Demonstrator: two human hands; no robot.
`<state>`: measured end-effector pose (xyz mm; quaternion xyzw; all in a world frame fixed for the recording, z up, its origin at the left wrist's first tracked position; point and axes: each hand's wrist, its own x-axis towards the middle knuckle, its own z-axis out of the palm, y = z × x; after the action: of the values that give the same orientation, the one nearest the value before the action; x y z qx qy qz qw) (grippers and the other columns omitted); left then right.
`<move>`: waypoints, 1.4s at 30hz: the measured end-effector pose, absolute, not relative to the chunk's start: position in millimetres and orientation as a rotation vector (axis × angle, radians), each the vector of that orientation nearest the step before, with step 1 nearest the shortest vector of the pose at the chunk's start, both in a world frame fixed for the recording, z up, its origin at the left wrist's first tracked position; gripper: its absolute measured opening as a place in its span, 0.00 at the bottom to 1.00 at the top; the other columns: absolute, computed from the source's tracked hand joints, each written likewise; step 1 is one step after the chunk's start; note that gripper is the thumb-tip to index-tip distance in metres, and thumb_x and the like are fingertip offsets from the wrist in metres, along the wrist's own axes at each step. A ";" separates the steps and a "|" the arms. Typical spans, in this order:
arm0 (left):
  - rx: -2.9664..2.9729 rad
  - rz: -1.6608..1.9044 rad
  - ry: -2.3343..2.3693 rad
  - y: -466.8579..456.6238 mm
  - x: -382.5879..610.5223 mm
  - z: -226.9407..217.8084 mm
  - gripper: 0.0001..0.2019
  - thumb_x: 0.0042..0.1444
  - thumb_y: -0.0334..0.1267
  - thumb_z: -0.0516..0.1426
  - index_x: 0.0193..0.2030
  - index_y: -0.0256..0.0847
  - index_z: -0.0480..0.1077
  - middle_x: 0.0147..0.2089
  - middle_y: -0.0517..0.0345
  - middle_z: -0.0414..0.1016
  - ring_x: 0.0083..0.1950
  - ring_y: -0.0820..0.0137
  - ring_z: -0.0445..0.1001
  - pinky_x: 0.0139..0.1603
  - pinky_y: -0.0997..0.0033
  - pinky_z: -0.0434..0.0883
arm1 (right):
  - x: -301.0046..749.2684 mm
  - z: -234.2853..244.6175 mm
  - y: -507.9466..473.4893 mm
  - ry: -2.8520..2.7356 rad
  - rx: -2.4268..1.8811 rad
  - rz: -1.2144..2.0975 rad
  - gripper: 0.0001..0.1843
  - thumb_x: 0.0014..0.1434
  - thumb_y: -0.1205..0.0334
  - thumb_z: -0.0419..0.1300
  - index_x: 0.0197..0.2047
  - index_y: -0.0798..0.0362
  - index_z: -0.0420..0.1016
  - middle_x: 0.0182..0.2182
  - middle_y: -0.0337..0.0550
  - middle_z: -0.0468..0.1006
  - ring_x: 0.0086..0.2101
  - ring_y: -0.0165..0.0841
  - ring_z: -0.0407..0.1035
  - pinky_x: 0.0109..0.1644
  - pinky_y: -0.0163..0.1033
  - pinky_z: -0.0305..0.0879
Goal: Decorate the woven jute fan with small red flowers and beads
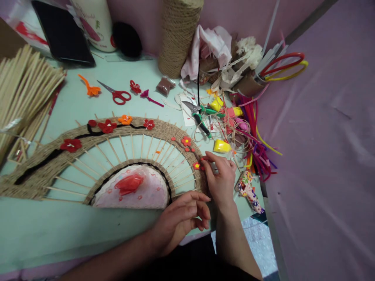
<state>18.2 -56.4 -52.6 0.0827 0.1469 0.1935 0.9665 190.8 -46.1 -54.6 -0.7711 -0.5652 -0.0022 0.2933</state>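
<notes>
A small red flower piece (204,158) is pinched in the closed grip of the right hand (220,177) at the right end of the semicircular woven jute fan (164,130) on the pale green table (73,105), and with the left hand (181,218) half-curled, apparently empty, the unsteadied fan could shift and the piece be set crooked.

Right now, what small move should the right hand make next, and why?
Probably press the red piece flat onto the band. The right hand has its fingertips on it at the band's right end, beside a small flower already lying there. The left hand is by the band's lower end.
</notes>
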 end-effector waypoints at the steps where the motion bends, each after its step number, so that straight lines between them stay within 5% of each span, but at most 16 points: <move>1: 0.167 0.395 0.294 -56.6 18.0 -52.8 0.16 0.56 0.41 0.60 0.49 0.36 0.72 0.36 0.53 0.73 0.36 0.70 0.72 0.38 0.70 0.61 | 192.4 -53.1 -46.9 -1.491 -2.054 -0.017 0.10 0.63 0.60 0.59 0.47 0.49 0.76 0.37 0.41 0.83 0.39 0.35 0.74 0.51 0.46 0.53; 13: 0.176 0.379 0.328 -54.8 18.0 -52.0 0.15 0.56 0.41 0.61 0.48 0.36 0.73 0.37 0.52 0.72 0.36 0.70 0.71 0.39 0.70 0.61 | 198.9 -28.1 -67.8 -1.366 -2.046 -0.098 0.08 0.62 0.61 0.61 0.45 0.48 0.76 0.35 0.41 0.83 0.38 0.37 0.74 0.49 0.48 0.61; 22: 0.222 0.338 0.554 -60.4 23.8 -53.1 0.16 0.52 0.47 0.66 0.38 0.35 0.75 0.30 0.56 0.70 0.28 0.77 0.64 0.29 0.74 0.55 | 170.9 -3.2 -118.9 -1.563 -1.752 0.484 0.19 0.60 0.71 0.63 0.52 0.43 0.72 0.37 0.38 0.82 0.38 0.35 0.73 0.47 0.46 0.63; 30: 0.344 0.304 0.587 -61.8 24.1 -52.6 0.16 0.47 0.46 0.68 0.34 0.34 0.75 0.24 0.63 0.64 0.25 0.80 0.56 0.27 0.75 0.50 | 166.3 1.6 -129.8 -1.755 -1.753 0.462 0.20 0.62 0.71 0.59 0.54 0.43 0.70 0.36 0.38 0.81 0.37 0.34 0.73 0.44 0.46 0.61; 37: 0.401 0.330 0.618 -61.6 24.4 -48.9 0.16 0.45 0.44 0.70 0.34 0.35 0.75 0.26 0.61 0.69 0.27 0.79 0.62 0.30 0.75 0.57 | 171.6 -1.4 -139.9 -1.667 -1.697 0.437 0.22 0.61 0.69 0.60 0.57 0.42 0.67 0.44 0.42 0.81 0.43 0.37 0.75 0.49 0.47 0.65; 42: 0.440 0.314 0.597 -63.9 24.9 -46.9 0.13 0.47 0.40 0.69 0.37 0.35 0.78 0.30 0.57 0.73 0.30 0.76 0.67 0.34 0.74 0.60 | 176.7 -7.3 -143.6 -1.565 -1.768 0.304 0.17 0.62 0.68 0.60 0.53 0.44 0.72 0.40 0.40 0.82 0.39 0.36 0.76 0.45 0.45 0.66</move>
<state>24.9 -63.9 -46.9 0.2140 0.2907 0.1529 0.9200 176.7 -143.6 -7.3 -0.6895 -0.6105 0.1186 0.3713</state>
